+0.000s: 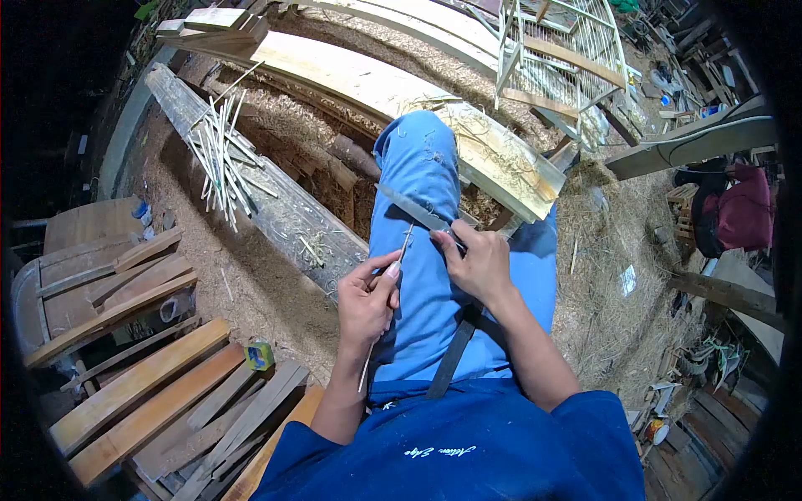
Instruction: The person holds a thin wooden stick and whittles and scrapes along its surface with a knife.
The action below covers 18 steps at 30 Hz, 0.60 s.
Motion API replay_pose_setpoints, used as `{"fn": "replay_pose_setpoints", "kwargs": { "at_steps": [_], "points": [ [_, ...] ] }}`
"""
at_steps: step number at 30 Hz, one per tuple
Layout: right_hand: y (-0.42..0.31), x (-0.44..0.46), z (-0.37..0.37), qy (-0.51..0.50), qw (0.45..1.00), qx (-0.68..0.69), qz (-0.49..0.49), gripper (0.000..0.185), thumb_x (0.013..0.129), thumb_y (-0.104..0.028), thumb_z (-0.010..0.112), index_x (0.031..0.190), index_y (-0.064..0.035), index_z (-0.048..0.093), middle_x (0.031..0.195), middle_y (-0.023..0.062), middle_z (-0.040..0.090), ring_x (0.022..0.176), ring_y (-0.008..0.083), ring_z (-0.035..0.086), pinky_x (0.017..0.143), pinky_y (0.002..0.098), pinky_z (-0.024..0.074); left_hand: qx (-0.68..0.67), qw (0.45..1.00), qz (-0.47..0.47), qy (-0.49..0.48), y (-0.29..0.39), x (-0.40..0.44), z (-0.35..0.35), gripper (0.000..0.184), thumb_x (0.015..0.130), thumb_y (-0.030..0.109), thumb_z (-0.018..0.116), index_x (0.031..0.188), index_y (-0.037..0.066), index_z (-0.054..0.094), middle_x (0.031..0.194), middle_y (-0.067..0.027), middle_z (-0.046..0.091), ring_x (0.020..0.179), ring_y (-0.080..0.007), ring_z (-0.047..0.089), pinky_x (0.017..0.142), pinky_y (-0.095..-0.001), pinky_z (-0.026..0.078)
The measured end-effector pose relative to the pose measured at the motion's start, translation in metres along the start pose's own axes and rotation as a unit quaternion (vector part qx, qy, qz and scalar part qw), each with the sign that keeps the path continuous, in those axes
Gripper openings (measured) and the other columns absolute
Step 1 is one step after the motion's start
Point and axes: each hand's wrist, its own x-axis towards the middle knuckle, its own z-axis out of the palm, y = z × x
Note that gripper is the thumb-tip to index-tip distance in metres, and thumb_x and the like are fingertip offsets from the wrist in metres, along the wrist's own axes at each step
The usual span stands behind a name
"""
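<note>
A thin bamboo stick runs through my left hand, its fingers pinched around it, with the upper end pointing toward the blade. My right hand is closed on a knife; most of the handle is hidden by the fingers. The blade lies above my blue-trousered knee, close to the stick's tip; whether they touch I cannot tell. Several pale sticks lie in a loose pile on a weathered plank to the left. Curled shavings are scattered on that plank.
A long pale board with shavings crosses beyond my knee. A slatted wooden frame stands at the far right. Stacked planks and a yellow tape measure are at lower left. A dark red bag is at right.
</note>
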Motion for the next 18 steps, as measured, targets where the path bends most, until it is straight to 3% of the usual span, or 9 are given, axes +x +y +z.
{"fn": "replay_pose_setpoints", "kwargs": {
  "at_steps": [7,18],
  "points": [
    [-0.015,-0.017,-0.006,-0.069,0.997,0.032,-0.023,0.040,0.096,-0.045,0.066,0.080,-0.0089,0.064,0.062,0.0227,0.063,0.063,0.0457,0.066,0.054,0.0548,0.0496,0.021,0.999,-0.031,-0.012,0.017,0.008,0.006,0.025,0.100,0.012,0.067,0.121,-0.002,0.066,0.060,-0.0020,0.061,0.036,-0.0043,0.042,0.032,-0.0224,0.029],
    [-0.002,-0.004,0.001,-0.025,1.000,0.004,-0.017,0.042,0.096,-0.046,0.066,0.077,-0.0084,0.062,0.062,0.0230,0.063,0.063,0.0451,0.066,0.054,0.0543,0.0494,0.002,1.000,-0.020,-0.008,0.009,0.007,0.002,0.025,0.100,0.011,0.067,0.121,-0.002,0.067,0.059,-0.0014,0.059,0.037,-0.0041,0.043,0.032,-0.0229,0.030]
  ]
}}
